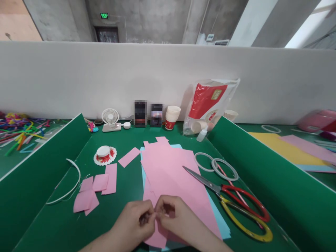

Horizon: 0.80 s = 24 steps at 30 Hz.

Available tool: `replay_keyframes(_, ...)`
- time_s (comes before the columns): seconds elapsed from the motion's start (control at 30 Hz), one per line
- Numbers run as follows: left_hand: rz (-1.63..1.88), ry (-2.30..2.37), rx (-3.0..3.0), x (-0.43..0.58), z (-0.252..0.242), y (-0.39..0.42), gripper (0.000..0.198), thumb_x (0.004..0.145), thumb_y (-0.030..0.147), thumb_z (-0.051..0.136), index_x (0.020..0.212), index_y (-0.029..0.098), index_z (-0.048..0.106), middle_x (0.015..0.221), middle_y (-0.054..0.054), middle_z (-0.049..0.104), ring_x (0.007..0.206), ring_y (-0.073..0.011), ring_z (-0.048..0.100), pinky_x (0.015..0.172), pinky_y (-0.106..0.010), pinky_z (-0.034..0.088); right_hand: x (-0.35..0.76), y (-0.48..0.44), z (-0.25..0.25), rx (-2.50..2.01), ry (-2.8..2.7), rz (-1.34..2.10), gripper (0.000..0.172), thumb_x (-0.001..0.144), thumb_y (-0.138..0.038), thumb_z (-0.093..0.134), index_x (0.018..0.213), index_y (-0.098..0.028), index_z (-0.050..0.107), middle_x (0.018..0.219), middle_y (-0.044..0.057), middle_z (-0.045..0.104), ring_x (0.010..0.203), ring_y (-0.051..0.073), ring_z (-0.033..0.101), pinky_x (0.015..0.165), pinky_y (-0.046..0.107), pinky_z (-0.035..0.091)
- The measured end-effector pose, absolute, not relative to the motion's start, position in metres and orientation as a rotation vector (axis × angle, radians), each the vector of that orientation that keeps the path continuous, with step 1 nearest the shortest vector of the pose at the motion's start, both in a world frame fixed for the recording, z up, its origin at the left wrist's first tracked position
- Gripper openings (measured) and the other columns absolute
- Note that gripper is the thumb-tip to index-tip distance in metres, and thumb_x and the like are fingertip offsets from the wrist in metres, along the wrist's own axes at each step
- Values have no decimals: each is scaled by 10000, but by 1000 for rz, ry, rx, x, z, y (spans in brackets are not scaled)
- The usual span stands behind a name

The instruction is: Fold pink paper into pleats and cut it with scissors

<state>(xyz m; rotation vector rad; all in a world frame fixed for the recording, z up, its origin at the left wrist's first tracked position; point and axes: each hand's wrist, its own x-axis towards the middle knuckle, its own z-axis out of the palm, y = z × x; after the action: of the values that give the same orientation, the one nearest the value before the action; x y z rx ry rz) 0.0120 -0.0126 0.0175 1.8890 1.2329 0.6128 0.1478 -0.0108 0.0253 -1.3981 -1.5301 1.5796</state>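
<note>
Over a stack of pink paper [168, 175], my left hand [138, 218] and my right hand [173, 213] meet fingertip to fingertip. Both are closed in a pinch on a small piece of pink paper [160, 229], most of it hidden by the fingers or blending into the sheets below. Light blue sheets [219, 218] stick out from under the pink ones. To the right of my hands lie large scissors [217, 189] with one red and one yellow handle, their tip over the stack. Several cut pink paper pieces [86, 201] are on the left.
Further back stand a paper cup [172, 117], a small white fan [110, 117], two phones, a glue bottle [202, 134] and a plastic bag of cups [207, 105]. White tape rings [224, 169] lie right, a scalloped disc [105, 159] left. Green partitions [262, 168] wall both sides.
</note>
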Motion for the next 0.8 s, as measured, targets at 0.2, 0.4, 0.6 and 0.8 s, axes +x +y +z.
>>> replay_keyframes(0.2,678,1265,1720,3,30,-2,172,628,152,396,480,200,323,462,65,323,458,-97,314,439,-201,238,161,-1,21,-1339,-1468,1603,114,538,-73,390,515,-173,439,478,-65,392,477,84,380,468,199,282)
replay_keyframes(0.4,892,1351,1543,-13,43,12,194,693,281,414,519,203,378,502,64,326,475,-105,299,450,-205,245,175,13,23,-1276,-1285,1508,106,656,-190,455,553,-174,475,516,-42,450,508,108,450,483,212,330)
replay_keyframes(0.6,652,1186,1586,0,35,2,208,695,270,426,513,197,354,490,68,320,481,-101,290,466,-211,229,163,-3,32,-1173,-1386,1741,199,675,-363,565,663,-166,547,593,-28,491,575,115,447,544,221,332)
replay_keyframes(0.8,691,1192,1459,3,32,0,237,723,333,392,533,199,347,516,71,295,501,-102,278,474,-210,237,158,-6,30,-1176,-1360,1713,296,666,-398,571,542,-178,417,506,-68,370,499,88,353,495,214,263)
